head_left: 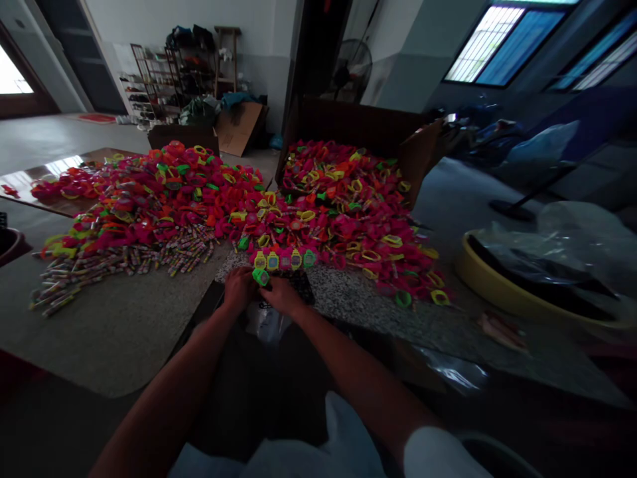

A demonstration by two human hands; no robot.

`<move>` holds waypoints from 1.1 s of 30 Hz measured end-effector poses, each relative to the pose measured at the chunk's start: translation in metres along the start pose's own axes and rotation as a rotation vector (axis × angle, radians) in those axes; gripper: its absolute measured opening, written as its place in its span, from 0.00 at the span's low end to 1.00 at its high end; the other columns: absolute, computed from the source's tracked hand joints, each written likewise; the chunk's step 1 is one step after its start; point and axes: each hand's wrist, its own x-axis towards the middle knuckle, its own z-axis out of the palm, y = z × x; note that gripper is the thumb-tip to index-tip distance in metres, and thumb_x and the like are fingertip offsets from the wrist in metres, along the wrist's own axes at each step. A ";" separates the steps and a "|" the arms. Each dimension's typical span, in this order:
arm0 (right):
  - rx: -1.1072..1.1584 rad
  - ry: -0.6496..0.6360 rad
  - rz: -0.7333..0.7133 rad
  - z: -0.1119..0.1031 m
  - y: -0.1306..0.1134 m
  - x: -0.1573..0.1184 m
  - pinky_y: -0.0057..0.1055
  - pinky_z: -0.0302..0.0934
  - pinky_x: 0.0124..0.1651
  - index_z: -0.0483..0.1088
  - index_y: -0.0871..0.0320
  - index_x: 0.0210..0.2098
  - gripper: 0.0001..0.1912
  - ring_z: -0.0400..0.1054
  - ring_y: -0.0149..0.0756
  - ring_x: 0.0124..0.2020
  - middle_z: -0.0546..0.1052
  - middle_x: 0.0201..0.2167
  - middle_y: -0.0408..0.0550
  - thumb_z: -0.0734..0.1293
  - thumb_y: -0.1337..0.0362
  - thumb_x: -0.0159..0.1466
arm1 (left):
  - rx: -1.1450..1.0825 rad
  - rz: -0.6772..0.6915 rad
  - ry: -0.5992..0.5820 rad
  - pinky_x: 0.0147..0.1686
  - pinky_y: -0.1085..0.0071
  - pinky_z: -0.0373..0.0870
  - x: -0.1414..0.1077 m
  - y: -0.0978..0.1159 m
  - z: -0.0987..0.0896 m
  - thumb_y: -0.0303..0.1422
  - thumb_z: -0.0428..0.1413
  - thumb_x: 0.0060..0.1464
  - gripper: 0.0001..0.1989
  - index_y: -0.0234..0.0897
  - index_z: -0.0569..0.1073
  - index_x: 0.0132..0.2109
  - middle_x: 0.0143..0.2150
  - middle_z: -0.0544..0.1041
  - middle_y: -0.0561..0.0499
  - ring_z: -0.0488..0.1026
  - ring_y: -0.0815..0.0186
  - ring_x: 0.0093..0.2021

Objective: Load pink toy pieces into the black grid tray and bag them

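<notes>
My left hand (239,289) and my right hand (283,295) meet at the near edge of the speckled table, fingers closed on a bright green toy watch (260,277) between them. Just beyond it runs a short row of toy watches (285,259) in yellow, pink and green, faces up. Under my hands a clear plastic bag (269,323) hangs over the edge, partly hidden by them. A dark patterned thing (301,287) lies beside my right hand. Behind the row spreads a big heap of pink, yellow, orange and green toy watches (343,226).
Short printed sticks (144,257) lie heaped at the left. An open cardboard box (358,116) spills watches onto the table. On the right stands a yellow tub (492,285) with clear plastic in it. A fan (352,63) and a loaded rack (154,76) stand behind.
</notes>
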 end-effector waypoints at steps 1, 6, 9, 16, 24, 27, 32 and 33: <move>-0.021 0.000 0.004 0.000 0.001 0.000 0.31 0.67 0.50 0.82 0.58 0.44 0.07 0.79 0.48 0.48 0.86 0.44 0.53 0.71 0.67 0.68 | 0.000 0.003 0.001 0.63 0.53 0.66 0.000 0.000 0.000 0.32 0.58 0.63 0.11 0.44 0.85 0.47 0.55 0.82 0.43 0.74 0.50 0.58; -0.073 0.054 0.025 0.007 -0.001 0.001 0.31 0.65 0.53 0.81 0.60 0.49 0.11 0.79 0.48 0.51 0.85 0.48 0.57 0.73 0.64 0.69 | 0.008 0.013 0.003 0.61 0.54 0.68 0.003 -0.002 -0.001 0.33 0.55 0.65 0.14 0.44 0.85 0.49 0.56 0.82 0.44 0.75 0.51 0.57; -0.094 0.075 0.033 0.012 -0.006 -0.001 0.31 0.65 0.54 0.81 0.61 0.50 0.12 0.78 0.47 0.52 0.84 0.48 0.57 0.73 0.63 0.70 | 0.018 0.036 0.000 0.60 0.55 0.68 0.003 -0.005 -0.001 0.33 0.54 0.65 0.15 0.44 0.85 0.51 0.56 0.82 0.44 0.76 0.52 0.57; -0.194 0.021 0.055 0.005 -0.015 0.000 0.31 0.64 0.55 0.81 0.61 0.52 0.13 0.78 0.45 0.54 0.84 0.52 0.59 0.72 0.62 0.71 | 0.058 0.091 -0.020 0.58 0.54 0.71 0.007 -0.020 0.002 0.34 0.53 0.63 0.16 0.42 0.85 0.49 0.56 0.82 0.42 0.76 0.49 0.57; -0.226 -0.113 0.036 -0.001 -0.017 0.014 0.30 0.66 0.47 0.83 0.64 0.48 0.13 0.80 0.46 0.50 0.85 0.48 0.60 0.71 0.62 0.71 | 0.125 0.110 0.004 0.54 0.55 0.74 0.014 -0.031 0.006 0.35 0.52 0.60 0.17 0.39 0.84 0.46 0.53 0.83 0.40 0.79 0.48 0.54; -0.105 -0.141 -0.002 -0.018 -0.008 0.009 0.27 0.65 0.44 0.84 0.60 0.46 0.10 0.80 0.42 0.46 0.86 0.44 0.53 0.71 0.67 0.68 | 0.117 0.115 0.017 0.54 0.56 0.74 0.013 -0.028 0.005 0.35 0.52 0.59 0.16 0.40 0.84 0.44 0.53 0.84 0.42 0.79 0.49 0.53; -0.048 0.147 0.267 -0.100 0.053 -0.003 0.27 0.67 0.47 0.84 0.56 0.45 0.14 0.79 0.39 0.42 0.86 0.40 0.48 0.65 0.70 0.69 | 0.117 0.073 0.043 0.57 0.54 0.74 0.012 -0.023 0.007 0.34 0.52 0.60 0.17 0.40 0.85 0.47 0.54 0.84 0.42 0.78 0.49 0.56; -0.127 0.248 0.352 -0.116 0.069 -0.002 0.29 0.66 0.50 0.83 0.57 0.47 0.14 0.79 0.41 0.47 0.85 0.45 0.51 0.65 0.70 0.69 | 0.117 0.062 0.045 0.58 0.53 0.74 0.012 -0.023 0.007 0.34 0.52 0.59 0.17 0.39 0.85 0.48 0.54 0.84 0.41 0.78 0.49 0.56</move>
